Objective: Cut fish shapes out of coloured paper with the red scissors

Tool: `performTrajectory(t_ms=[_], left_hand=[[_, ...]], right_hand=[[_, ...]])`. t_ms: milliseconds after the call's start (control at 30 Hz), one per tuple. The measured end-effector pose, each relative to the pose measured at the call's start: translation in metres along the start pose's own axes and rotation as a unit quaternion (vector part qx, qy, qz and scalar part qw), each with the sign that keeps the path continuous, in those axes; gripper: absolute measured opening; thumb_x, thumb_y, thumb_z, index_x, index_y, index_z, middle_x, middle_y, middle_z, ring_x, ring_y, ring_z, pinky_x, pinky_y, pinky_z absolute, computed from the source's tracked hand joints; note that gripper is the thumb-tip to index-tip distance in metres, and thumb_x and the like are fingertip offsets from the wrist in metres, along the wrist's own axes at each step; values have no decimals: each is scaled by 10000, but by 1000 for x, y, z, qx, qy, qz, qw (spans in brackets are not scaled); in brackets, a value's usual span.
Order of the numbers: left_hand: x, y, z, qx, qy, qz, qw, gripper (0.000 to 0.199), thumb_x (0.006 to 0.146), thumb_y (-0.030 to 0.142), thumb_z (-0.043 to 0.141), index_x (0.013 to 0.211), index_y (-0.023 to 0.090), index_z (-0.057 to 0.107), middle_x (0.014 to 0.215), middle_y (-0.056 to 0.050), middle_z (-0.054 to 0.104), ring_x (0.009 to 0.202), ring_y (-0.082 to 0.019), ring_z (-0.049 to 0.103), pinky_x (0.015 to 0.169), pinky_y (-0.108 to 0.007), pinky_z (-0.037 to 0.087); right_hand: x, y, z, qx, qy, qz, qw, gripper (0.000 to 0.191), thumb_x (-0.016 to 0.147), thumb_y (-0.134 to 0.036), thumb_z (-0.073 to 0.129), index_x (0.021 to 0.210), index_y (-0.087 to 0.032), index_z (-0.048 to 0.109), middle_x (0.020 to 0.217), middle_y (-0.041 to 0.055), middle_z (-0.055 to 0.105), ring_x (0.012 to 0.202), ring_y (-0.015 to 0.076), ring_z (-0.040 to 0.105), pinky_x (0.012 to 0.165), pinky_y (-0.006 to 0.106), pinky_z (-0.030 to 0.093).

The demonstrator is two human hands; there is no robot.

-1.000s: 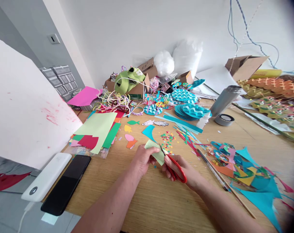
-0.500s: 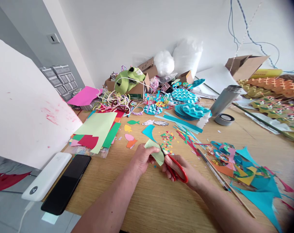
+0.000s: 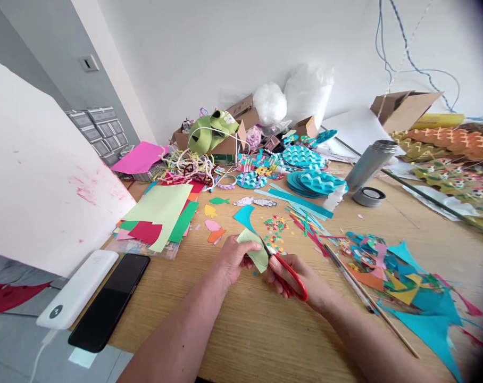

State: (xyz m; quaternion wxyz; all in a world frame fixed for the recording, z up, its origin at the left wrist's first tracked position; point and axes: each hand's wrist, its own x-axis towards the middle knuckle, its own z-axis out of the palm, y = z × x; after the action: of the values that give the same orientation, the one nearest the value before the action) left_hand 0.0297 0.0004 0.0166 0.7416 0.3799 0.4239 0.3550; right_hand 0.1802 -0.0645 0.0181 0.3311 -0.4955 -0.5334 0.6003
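Observation:
My left hand (image 3: pixel 236 256) pinches a pale green piece of paper (image 3: pixel 258 257) between thumb and fingers. In my right hand (image 3: pixel 286 274) are red-handled scissors (image 3: pixel 295 276), their blades against the paper's right edge. Just beyond the paper lies a blue paper piece (image 3: pixel 244 215). Small coloured paper bits (image 3: pixel 275 223) are scattered behind the scissors. Left of these are cut-out fish shapes: a green one (image 3: pixel 219 201), a yellow one (image 3: pixel 210 211) and an orange one (image 3: pixel 215 234) over a pink one. Two drawn fish (image 3: pixel 264 202) lie farther back.
Coloured sheets (image 3: pixel 157 210) are stacked at left, behind a black phone (image 3: pixel 109 303) and a white power bank (image 3: pixel 77 290). To the right are a wooden stick (image 3: pixel 385 319), paper scraps (image 3: pixel 417 282) and a grey flask (image 3: pixel 371 165). Blue wavy discs (image 3: pixel 313 183) sit farther back.
The scissor blades have shifted slightly and look more closed on the paper's edge. My right hand has moved very little; my left hand keeps its hold.

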Motion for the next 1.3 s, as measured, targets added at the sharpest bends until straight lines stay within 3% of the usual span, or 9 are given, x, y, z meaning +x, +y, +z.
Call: performTrajectory(t_ms=[667,1300], left_hand=[[1,2,-3,27,-11,12,999,206,530,285,707,590,146,568,508,13,529,434,-86,455,386,-213,272],[-1,5,-3,30,-10,11,999,223,518,282,702,598,151,540,505,26,506,430,-72,422,378,-203,258]], right_hand=[[0,-2,0,-3,4,11,1000,547,737,-685,580,602,-158,530,452,-34,494,373,76,426,384,198,293],[2,-5,1,-23,9,18,1000,540,720,-677,591,585,-160,510,433,-41,473,361,71,413,374,190,286]])
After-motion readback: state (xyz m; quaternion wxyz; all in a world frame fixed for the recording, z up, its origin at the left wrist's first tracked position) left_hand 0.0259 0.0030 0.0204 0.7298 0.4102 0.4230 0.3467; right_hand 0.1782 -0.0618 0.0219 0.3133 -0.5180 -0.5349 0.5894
